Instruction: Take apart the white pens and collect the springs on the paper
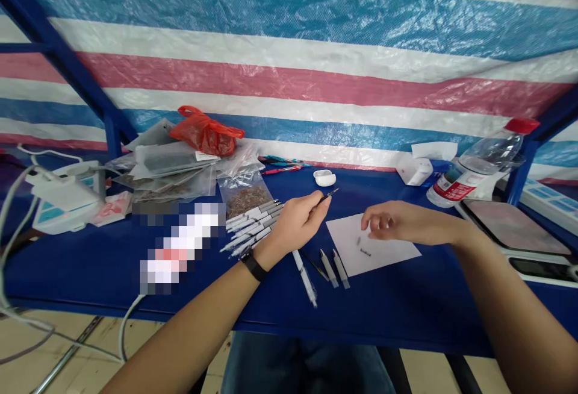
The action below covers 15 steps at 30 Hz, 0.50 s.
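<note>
My left hand [298, 219], with a dark band on its wrist, is closed on a slim pen refill [329, 195]; only its dark tip end sticks out past the thumb and finger. Over the white sheet of paper [392, 256] hovers my right hand [391, 222], fingers loosely curled and apart, nothing visible in them. Small dark spring-like parts [365, 252] lie on the paper below it. Beside the sheet rest two grey-white pen barrels [335, 268], a thin dark refill [316, 265] and a white pen [306, 279]. Several white pens [250, 225] lie left of my left hand.
A clear bag of small brown parts [246, 200], stacked plastic bags [174, 165] and a red bag [208, 132] sit back left. A white earbud case [324, 178] is behind my hands. At right stand a bottle [478, 165] and a scale [515, 228]. Cables [121, 328] hang left.
</note>
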Available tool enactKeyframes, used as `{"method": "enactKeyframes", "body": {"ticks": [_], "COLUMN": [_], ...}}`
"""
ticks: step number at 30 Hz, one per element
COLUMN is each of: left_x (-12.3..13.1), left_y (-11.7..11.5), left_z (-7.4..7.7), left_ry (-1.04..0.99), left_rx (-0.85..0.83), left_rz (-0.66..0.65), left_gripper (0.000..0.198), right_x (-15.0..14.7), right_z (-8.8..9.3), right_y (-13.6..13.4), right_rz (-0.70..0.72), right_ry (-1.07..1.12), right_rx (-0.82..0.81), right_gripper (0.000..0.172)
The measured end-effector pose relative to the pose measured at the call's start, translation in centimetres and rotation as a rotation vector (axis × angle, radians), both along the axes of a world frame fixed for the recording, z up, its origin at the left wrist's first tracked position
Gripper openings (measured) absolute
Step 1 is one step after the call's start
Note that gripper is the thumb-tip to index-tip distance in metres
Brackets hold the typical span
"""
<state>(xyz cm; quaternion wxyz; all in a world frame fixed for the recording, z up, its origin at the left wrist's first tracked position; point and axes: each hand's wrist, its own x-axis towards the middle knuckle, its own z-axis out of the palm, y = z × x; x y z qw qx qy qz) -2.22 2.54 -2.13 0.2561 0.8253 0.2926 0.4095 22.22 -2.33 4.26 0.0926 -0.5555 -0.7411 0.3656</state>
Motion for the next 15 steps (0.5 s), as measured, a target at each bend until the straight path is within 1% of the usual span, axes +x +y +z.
{"method": "enactKeyframes", "body": {"ticks": [4,7,10,15], "left_x": [0.2,0.2,0.3,0.3], "left_y": [-0.1,-0.2,-0.3,-0.6], "left_z": [-0.2,-0.2,-0.1,0.0], "left_ry": [-0.063,-0.069,-0.061,-0.057], "left_rx": [-0.001,0.012,0.017,0.007], "left_rz": [-0.023,-0.016,-0.022,0.0], "left_gripper": [0.043,0.045,0.044,0.046], "right_x": [0.1,-0.3,-0.7,-1.1], "right_z": [-2.0,-2.9,-3.0,-2.8], "right_y": [0.2,0.2,0.1,-0.6], "right_rz": [0.012,0.038,0.045,-0.006], "right_ry": [0.097,0.055,0.019,0.023], "right_rx": [-0.057,-0.052,-0.026,0.034], "right_gripper": [0.025,0.019,0.014,0.02]}}
